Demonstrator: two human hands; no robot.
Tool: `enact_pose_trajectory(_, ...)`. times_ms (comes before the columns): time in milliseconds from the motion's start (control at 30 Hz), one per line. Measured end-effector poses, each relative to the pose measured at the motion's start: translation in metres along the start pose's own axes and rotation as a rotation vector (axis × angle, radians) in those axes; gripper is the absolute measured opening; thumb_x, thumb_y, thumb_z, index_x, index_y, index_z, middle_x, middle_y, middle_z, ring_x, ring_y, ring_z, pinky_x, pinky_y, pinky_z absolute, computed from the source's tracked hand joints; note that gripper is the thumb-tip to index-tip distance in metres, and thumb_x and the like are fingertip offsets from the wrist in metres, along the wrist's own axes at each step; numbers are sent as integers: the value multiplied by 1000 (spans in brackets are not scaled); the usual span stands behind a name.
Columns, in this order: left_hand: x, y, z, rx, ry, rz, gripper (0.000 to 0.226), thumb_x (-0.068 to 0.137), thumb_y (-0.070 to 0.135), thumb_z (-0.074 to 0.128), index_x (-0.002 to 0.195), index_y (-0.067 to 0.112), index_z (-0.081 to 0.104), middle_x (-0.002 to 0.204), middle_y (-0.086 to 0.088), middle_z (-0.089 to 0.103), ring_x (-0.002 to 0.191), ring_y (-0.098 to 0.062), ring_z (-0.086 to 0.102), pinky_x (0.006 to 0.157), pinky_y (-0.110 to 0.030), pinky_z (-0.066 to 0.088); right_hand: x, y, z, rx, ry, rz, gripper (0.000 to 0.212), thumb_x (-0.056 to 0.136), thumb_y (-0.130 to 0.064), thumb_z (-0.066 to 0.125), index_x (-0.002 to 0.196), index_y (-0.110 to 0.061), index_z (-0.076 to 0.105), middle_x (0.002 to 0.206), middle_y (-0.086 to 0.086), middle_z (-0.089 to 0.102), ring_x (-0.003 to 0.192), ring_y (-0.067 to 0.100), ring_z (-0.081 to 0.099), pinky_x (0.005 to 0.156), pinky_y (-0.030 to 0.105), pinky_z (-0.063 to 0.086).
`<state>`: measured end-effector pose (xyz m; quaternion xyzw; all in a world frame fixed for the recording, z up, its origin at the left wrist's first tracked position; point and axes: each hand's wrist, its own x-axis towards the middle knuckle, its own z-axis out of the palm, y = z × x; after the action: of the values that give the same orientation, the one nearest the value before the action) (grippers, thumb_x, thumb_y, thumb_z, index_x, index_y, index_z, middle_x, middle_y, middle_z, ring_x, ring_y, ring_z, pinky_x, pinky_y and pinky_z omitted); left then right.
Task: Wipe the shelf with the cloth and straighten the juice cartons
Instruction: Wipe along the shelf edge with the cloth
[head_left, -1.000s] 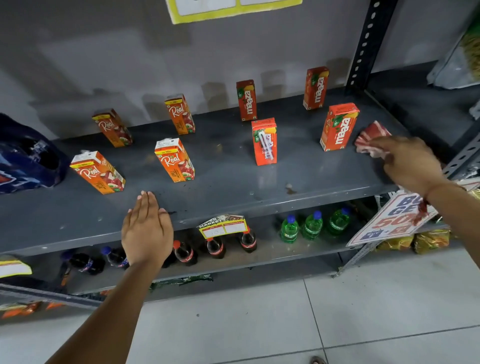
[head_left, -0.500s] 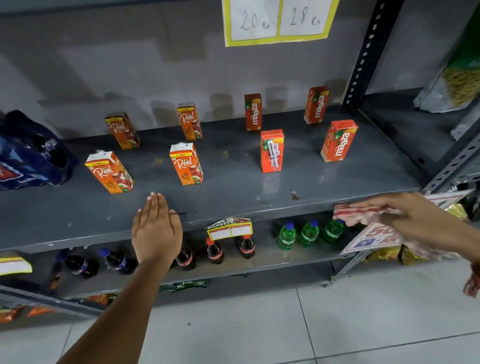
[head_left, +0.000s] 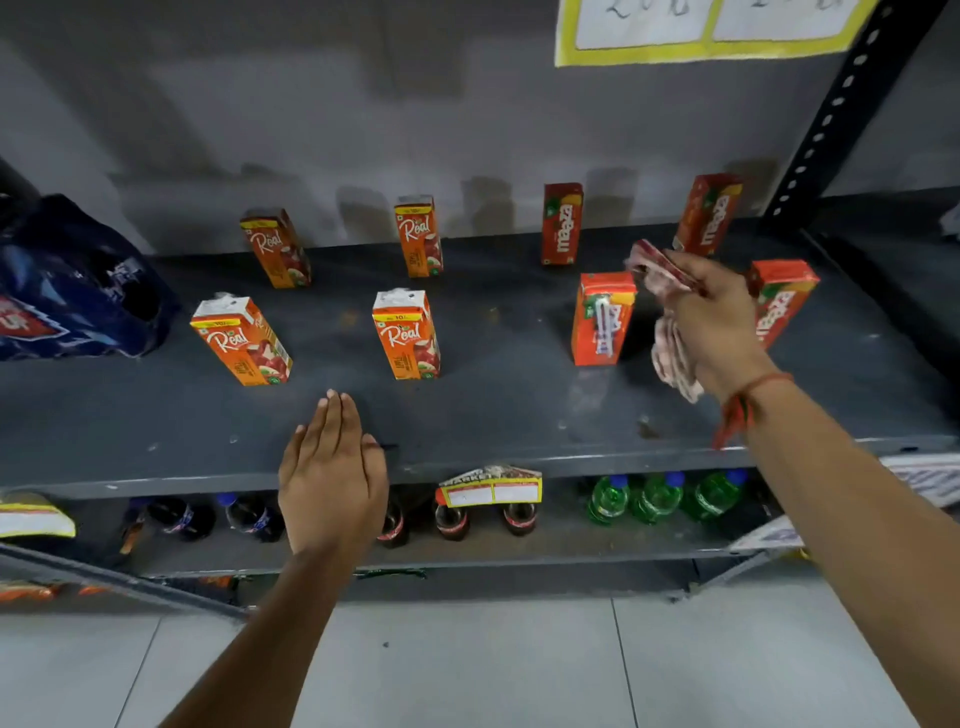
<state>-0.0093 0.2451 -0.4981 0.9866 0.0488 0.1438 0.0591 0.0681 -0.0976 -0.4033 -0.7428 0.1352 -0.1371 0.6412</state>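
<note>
A dark grey metal shelf (head_left: 519, 405) carries several small juice cartons in two loose rows. Orange "Real" cartons stand on the left, among them one at the front left (head_left: 241, 340) and one at the front middle (head_left: 407, 335). Red "Maaza" cartons stand on the right, one (head_left: 602, 318) with its straw side facing me and one (head_left: 779, 301) partly behind my wrist. My right hand (head_left: 711, 322) is raised over the shelf's right part, closed on a red-and-white cloth (head_left: 670, 353) that hangs below it. My left hand (head_left: 332, 467) lies flat on the shelf's front edge, fingers together.
A blue bag (head_left: 78, 286) sits at the shelf's left end. A perforated black upright (head_left: 841, 114) bounds the right side. On the lower shelf stand dark cola bottles (head_left: 452, 519) and green bottles (head_left: 654, 496). A yellow price tag (head_left: 491, 488) hangs from the front edge.
My right hand with the cloth came off the shelf's right end, dropped below the front edge, then rose over the shelf beside the Maaza cartons. My left hand stayed put.
</note>
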Motion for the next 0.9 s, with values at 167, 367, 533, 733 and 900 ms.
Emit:
enact_pose_trajectory(167,2,2,0,1,2,-7,60,95,33,19,143,4,38,150,-12,40,140,-23,37,116,-41,24,114,30,29,-325,76,-65,33,87,-27,57,117,-31,70,113,0,74,108,24,68,96,37,53)
enact_pose_trajectory(367,2,1,3,-19,46,-3,56,94,28,24,139,0,45,145,-14,46,137,-24,42,114,-43,31,159,26,51,-680,-20,-55,43,91,-12,48,134,-15,55,122,19,65,109,38,63,93,41,53)
enact_pose_trajectory(533,3,1,5,-9,65,16,57,94,28,23,138,-1,46,145,-15,47,136,-26,43,112,-45,32,174,29,71,-803,-113,-50,36,98,-11,50,134,-9,53,131,19,58,113,36,57,95,41,48)
enact_pose_trajectory(733,3,1,5,-4,65,11,58,94,29,22,139,0,44,146,-15,45,138,-25,40,114,-43,29,168,33,65,-917,-256,-147,37,100,-16,45,136,-19,53,109,13,58,98,33,57,87,41,49)
enact_pose_trajectory(900,3,1,3,7,50,12,57,95,29,22,140,0,43,147,-16,44,138,-26,40,115,-43,29,152,28,52,-1022,-326,-125,58,88,-4,61,142,-20,49,135,20,57,120,39,55,100,46,48)
